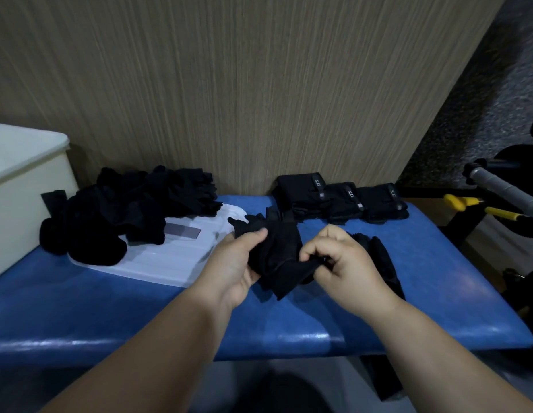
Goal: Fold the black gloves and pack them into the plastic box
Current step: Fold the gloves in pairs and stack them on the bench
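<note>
**Black glove held between both hands over the bench, fold not yet made**

The black glove point(274, 254) is held at the centre of the frame, just above the blue padded bench point(289, 326). It is gripped by the left hand point(232, 263), with the thumb pressed on its upper part and the fingers curled beneath. Its lower edge is pinched in the closed fingertips of the right hand point(339, 260). It is judged that the cloth is being held taut from two sides so that it can be straightened and doubled over.

One more loose glove point(378, 260) is seen on the bench just right of the right hand, probably kept near as the mate. Three folded bundles point(339, 201) are lined up side by side against the wall, right of centre, apparently set aside until packing. An unfolded pile point(125, 210) is heaped left of centre, partly on a flat white lid point(169, 263); the gloves in it cannot be counted. One plastic box point(23, 186) stands at the left edge of the frame. Its inside is mostly out of view, so whether anything has been packed cannot be told.
</note>
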